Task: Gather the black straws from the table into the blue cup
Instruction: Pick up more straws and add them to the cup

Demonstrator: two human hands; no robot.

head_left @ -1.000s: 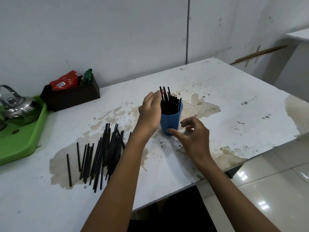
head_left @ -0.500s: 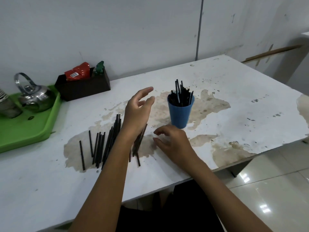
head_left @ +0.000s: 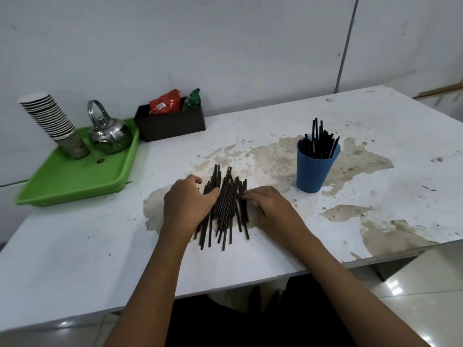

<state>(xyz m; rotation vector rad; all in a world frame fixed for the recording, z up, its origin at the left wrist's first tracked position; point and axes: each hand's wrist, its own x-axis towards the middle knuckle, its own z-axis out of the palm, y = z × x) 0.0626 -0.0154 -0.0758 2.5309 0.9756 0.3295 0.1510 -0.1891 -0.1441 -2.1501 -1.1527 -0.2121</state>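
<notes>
White table (head_left: 288, 249), worn and stained brown in patches; right and near edges cut off by frame. Green tray (head_left: 75, 181) at far left, its left corner partly out of view. On it: steel kettle (head_left: 109, 135) and a tilted stack of paper cups (head_left: 51, 121). Dark box (head_left: 172, 125) against the wall holds a red packet (head_left: 165, 102) and a green packet (head_left: 193, 97); a white barcode label shows on the red one, print too small to read. No other writing legible.

Blue cup (head_left: 316, 169) stands upright, right of centre, well apart from both hands, with a bunch of black straws (head_left: 319, 141) standing in it. Loose pile of straws (head_left: 225, 206) lies flat at table centre.

Left hand (head_left: 186, 204): fingers curled against the pile's left side, thumb on the straws; whether it actually grips any cannot be told. Right hand (head_left: 269, 209): fingers fairly straight, tips touching the pile's right side. Straws under the left palm hidden.
</notes>
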